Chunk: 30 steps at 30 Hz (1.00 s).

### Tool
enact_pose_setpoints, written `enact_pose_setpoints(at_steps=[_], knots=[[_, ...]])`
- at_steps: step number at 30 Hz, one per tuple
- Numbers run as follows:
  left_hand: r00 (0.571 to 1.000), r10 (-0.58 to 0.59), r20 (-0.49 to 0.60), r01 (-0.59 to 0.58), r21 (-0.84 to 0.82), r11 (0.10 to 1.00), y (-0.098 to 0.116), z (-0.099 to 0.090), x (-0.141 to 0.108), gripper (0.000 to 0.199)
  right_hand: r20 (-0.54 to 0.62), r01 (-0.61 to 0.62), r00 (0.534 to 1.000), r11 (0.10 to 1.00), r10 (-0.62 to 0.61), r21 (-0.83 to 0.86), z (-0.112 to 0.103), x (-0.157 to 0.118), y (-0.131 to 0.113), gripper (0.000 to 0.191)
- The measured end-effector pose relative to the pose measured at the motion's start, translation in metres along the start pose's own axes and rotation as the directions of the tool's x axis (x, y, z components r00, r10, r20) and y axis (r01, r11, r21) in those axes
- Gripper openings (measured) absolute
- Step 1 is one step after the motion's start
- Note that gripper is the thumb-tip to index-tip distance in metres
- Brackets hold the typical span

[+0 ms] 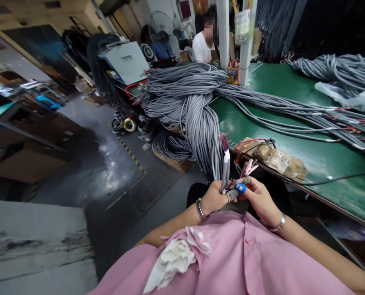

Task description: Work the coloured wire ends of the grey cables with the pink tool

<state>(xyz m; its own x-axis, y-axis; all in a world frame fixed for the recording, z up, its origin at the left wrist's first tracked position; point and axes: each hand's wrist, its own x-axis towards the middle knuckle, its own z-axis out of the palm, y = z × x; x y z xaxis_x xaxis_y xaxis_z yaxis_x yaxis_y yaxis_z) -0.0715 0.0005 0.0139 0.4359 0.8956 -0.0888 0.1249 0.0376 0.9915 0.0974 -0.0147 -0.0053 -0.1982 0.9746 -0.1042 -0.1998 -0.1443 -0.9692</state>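
Close in front of my body, my left hand [215,197] is closed round a few grey cables [226,170], which stand upright with white wrapping near the top and thin coloured wires fanning out. My right hand [259,197] pinches at the wires beside it; a blue covering is on its thumb, and wrapped fingertips show on both hands. Several coloured wires and a pale pink clip [250,167] stick up just above the right fingers. What exactly lies between the right fingertips is too small to make out.
A big bundle of grey cables [197,110] drapes over the edge of the green table [259,98]. A taped brown block [277,162] with wires lies at the near edge. Behind stand a white post [244,53], a fan [163,30] and a seated person [202,45].
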Motion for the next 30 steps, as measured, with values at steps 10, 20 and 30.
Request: enact_pose_setpoints(at_steps=[10,20,30], knots=[[0.996,-0.072,0.056,0.068,0.068,0.995,-0.002,-0.003,0.008,0.029,0.016,-0.008,1.000,0.999,0.009,-0.038,-0.005,0.000,-0.004,0.022],[0.962,-0.082,-0.260,0.009,-0.269,0.963,-0.008,0.005,0.010,0.032,-0.048,-0.029,0.998,0.999,0.031,0.046,0.000,0.003,-0.001,0.023],[0.986,-0.056,-0.154,0.034,-0.146,0.989,-0.003,-0.001,0.008,0.029,0.034,0.002,0.999,1.000,-0.003,0.019,0.002,0.012,-0.010,0.023]])
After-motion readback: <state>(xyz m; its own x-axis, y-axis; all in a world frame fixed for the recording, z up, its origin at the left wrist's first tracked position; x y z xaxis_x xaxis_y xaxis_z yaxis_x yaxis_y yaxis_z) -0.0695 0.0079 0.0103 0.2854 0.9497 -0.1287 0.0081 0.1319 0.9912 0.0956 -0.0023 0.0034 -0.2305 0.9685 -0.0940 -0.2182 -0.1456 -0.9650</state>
